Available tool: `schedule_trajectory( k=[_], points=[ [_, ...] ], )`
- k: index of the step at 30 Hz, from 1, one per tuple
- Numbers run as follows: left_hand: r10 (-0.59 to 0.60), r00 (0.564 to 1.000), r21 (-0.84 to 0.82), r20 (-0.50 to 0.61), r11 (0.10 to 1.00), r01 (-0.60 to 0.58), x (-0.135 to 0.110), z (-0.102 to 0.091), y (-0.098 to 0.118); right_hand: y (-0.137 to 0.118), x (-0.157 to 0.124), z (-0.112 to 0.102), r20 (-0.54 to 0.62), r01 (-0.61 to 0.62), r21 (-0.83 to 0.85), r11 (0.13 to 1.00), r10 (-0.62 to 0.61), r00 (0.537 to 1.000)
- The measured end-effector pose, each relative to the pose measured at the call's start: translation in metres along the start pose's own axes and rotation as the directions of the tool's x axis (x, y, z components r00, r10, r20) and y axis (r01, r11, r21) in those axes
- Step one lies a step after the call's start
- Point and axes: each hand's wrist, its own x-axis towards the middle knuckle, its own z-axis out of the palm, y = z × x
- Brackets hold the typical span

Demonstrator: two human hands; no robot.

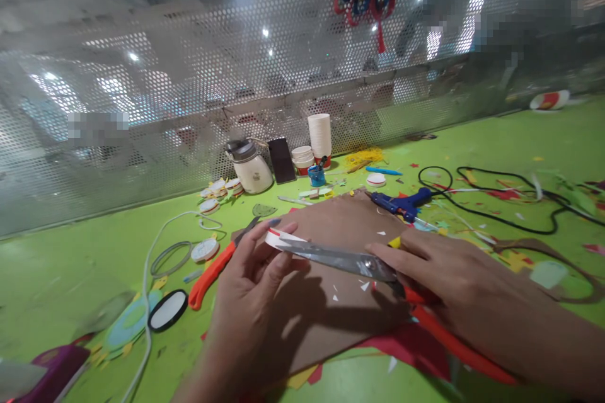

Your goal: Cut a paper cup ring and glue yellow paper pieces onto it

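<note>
Between the fingertips and thumb of my left hand [258,274] is a white paper strip [283,241] with a red line, bent into a curve. My right hand [449,277] is wrapped round the red-orange handles of a pair of scissors [340,258]. Their metal blades point left and lie across the strip close to my left thumb. Under both hands lies a brown cardboard sheet [335,227] with small white scraps on it. A knife with an orange handle [208,280] rests left of my left hand, its blade partly hidden behind the fingers.
A blue glue gun [401,203] with a black cord lies behind my right hand. Along the perforated screen [198,88] stand a white jug [253,170], a phone [282,160] and stacked paper cups [320,135]. A purple tool [59,371] sits front left; coloured scraps litter the green table [189,371].
</note>
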Motion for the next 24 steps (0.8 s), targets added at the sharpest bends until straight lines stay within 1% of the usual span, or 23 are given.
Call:
schedule_trajectory(
  k=[3, 9, 13, 16, 20, 24],
  points=[
    [-0.016, 1.0, -0.002, 0.01, 1.0, 0.017, 0.0, -0.001, 0.001, 0.0, 0.0, -0.002, 0.01, 0.004, 0.012, 1.0, -0.004, 1.0],
    [0.038, 0.999, 0.045, 0.039, 0.998, -0.04, 0.006, -0.008, -0.005, 0.002, 0.0, -0.002, 0.01, 0.001, -0.003, 1.0, -0.001, 1.0],
    [0.06, 0.998, 0.017, 0.031, 0.998, -0.06, 0.008, -0.009, -0.007, 0.002, 0.0, -0.001, 0.03, -0.001, 0.017, 1.0, 0.001, 1.0],
    [0.05, 0.998, -0.02, 0.039, 0.999, -0.05, 0.009, -0.009, -0.006, 0.002, 0.001, -0.002, 0.032, 0.011, 0.008, 1.0, -0.011, 0.999],
    [0.008, 0.999, -0.05, 0.054, 0.999, -0.006, 0.007, -0.01, -0.004, 0.003, 0.002, -0.004, 0.018, 0.014, -0.003, 1.0, -0.013, 1.0],
    [0.0, 0.998, -0.022, 0.056, 1.0, 0.001, 0.005, -0.009, -0.004, 0.003, 0.002, -0.004, 0.019, 0.012, -0.014, 1.0, -0.012, 1.0]
  ],
)
